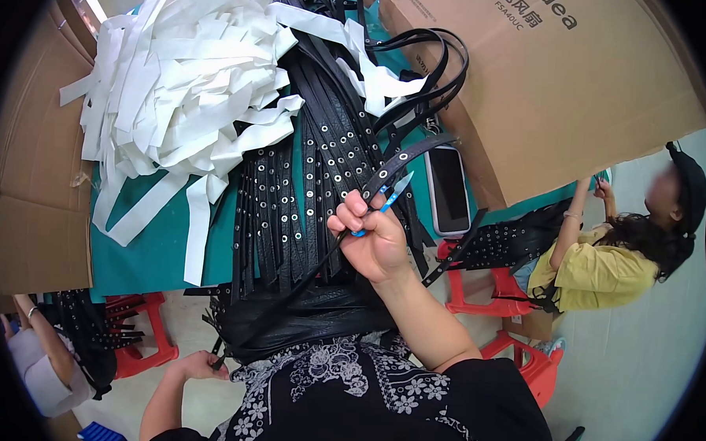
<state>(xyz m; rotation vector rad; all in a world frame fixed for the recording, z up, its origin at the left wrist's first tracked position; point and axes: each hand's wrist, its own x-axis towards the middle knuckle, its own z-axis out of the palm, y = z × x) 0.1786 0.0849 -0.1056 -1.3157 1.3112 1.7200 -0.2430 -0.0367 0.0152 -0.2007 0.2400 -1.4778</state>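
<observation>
My right hand (pixel 376 241) is closed, raised over the front of the table. It grips a small blue-handled cutting tool (pixel 396 195), its pointed metal blade sticking up, along with a black eyelet strap (pixel 395 164). The strap's upper end curves away to the right; a thin dark length runs down from the fist toward my lap. Low on the left, my left hand (pixel 199 365) pinches a black strap end (pixel 218 364). Behind my right hand lie many black straps with metal eyelets (pixel 286 210), hanging over the table edge. More black straps (pixel 294 316) cover my lap.
A large heap of white strips (pixel 190 79) covers the far left of the green table (pixel 150 267). A phone (pixel 447 189) lies beside a big cardboard box (pixel 579 96); another cardboard box (pixel 42 207) stands left. People with straps sit on both sides near red stools (pixel 476 293).
</observation>
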